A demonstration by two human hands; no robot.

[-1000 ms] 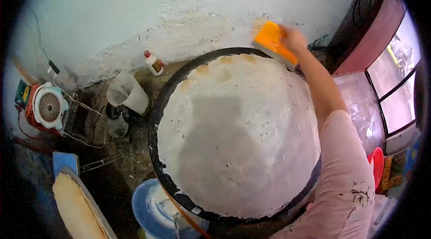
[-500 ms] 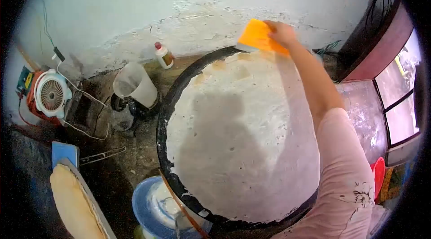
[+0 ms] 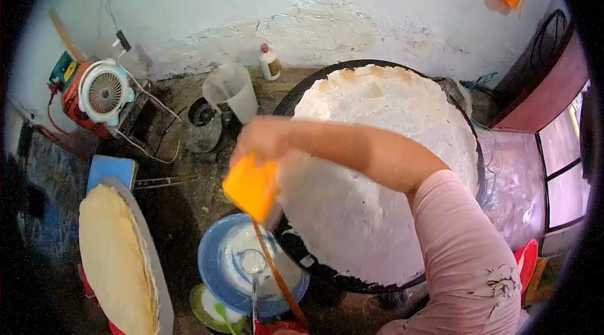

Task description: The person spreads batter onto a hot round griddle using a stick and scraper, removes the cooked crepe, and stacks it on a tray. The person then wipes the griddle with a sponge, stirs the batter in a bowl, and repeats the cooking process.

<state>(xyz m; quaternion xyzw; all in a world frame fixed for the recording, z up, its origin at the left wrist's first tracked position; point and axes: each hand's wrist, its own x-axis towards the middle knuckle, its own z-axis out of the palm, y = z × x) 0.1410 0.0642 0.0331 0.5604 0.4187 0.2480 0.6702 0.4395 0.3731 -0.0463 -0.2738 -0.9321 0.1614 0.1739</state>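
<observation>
My right hand (image 3: 261,137) is closed around a yellow-orange scraper (image 3: 250,191), slightly blurred, over the left side of the griddle. A pale, thin crepe (image 3: 371,234) covers nearly all of the large round black griddle (image 3: 480,168), browning a little along its far edge. Just below the scraper stands a blue basin (image 3: 211,266) of white batter. In it rests a ladle (image 3: 254,281), and a thin wooden stick (image 3: 277,275) lies across its right side. My left hand is out of view.
Folded pale sheets (image 3: 113,259) lie on a board at the left, near a blue box (image 3: 112,171). Behind are a small fan (image 3: 106,91), a translucent pitcher (image 3: 236,93) and a white bottle (image 3: 269,63). A green bowl (image 3: 204,316) sits below the basin.
My right hand has swung the scraper from the griddle's far edge to its near left, above the basin. The view has shifted, showing more of the basin and the green bowl.
</observation>
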